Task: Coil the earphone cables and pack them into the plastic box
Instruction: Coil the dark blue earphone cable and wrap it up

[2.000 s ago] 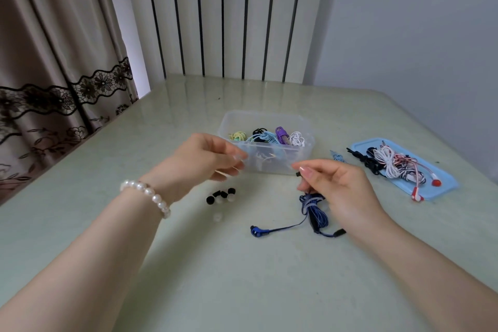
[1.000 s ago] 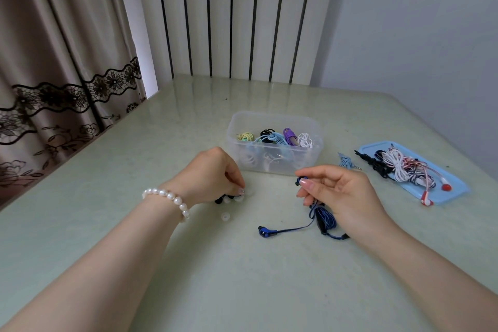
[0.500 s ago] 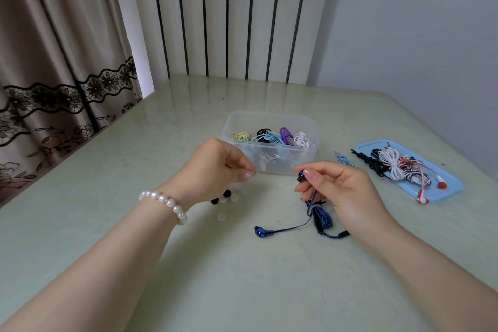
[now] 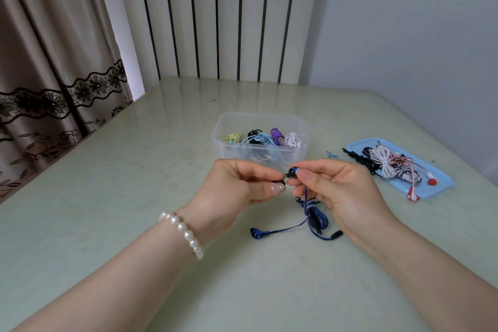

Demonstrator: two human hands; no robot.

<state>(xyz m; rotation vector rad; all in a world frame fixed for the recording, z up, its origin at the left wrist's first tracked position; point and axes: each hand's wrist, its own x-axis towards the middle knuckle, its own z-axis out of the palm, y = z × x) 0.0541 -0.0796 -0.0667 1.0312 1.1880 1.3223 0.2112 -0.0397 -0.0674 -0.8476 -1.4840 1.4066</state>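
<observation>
Pinching the loose blue earbud (image 4: 292, 172) at centre frame, the right hand (image 4: 342, 191) meets the left hand (image 4: 237, 188), whose curled fingertips nip a small black ear tip (image 4: 280, 183); the dark blue coiled earphone cable (image 4: 314, 219) lies on the pale green table (image 4: 107, 197) below, just in front of the clear plastic box (image 4: 260, 147). Misaligned, the tiny tip could spring away, and tugging the bud may loosen the wrapped coil

Soft, even daylight, sharp focus, faint sheen on the table (image 4: 113, 197), wide-angle bending at edges.
</observation>
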